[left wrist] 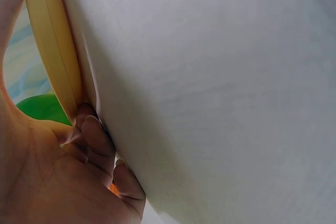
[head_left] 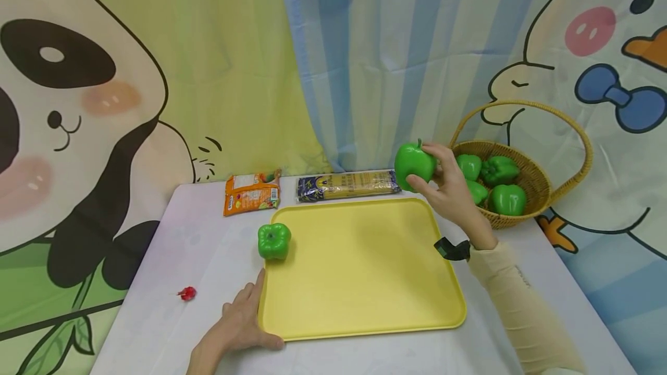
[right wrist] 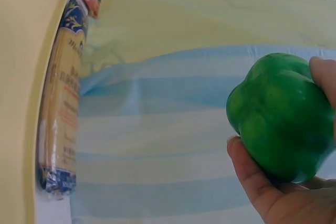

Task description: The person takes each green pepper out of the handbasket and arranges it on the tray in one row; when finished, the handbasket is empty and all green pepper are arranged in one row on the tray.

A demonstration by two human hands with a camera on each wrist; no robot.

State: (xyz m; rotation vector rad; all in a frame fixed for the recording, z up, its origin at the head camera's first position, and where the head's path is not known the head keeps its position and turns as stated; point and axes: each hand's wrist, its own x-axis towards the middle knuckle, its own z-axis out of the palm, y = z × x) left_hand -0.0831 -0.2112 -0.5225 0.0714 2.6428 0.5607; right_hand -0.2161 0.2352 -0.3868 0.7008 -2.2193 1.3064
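White table (head_left: 219, 265), under both hands. Yellow tray (head_left: 359, 271), on the table, to the right of the left hand and below the right. Wicker basket (head_left: 534, 184), just beyond and right of the right hand, handle upright, its left side partly covered by that hand. Right forearm in a pale sleeve (head_left: 516, 300), reaching forward, a black strap (head_left: 452, 249) near the wrist. Right hand (head_left: 452, 190), raised over the tray's far right corner, thumb and fingers closed about a held pepper (head_left: 413, 165), green, stem upward; the hand is cut off by the right wrist view's edge. Left hand (head_left: 237, 320), set against the tray's near left corner, thumb spread away from the forefinger along the rims, the other fingers bent; nothing lifted. Some of its fingertips are hard to make out. Gold-and-blue packet (head_left: 354, 184), lying just left of the right hand, beyond the tray. Orange packet (head_left: 253, 192), well beyond the left hand. Basket peppers (head_left: 508, 199), green, four seen beside the right hand, one partly hidden. Loose pepper (head_left: 273, 241), just beyond the left hand, overlapping the tray's left rim. Small red item (head_left: 187, 293), left of the left hand, too small to identify.
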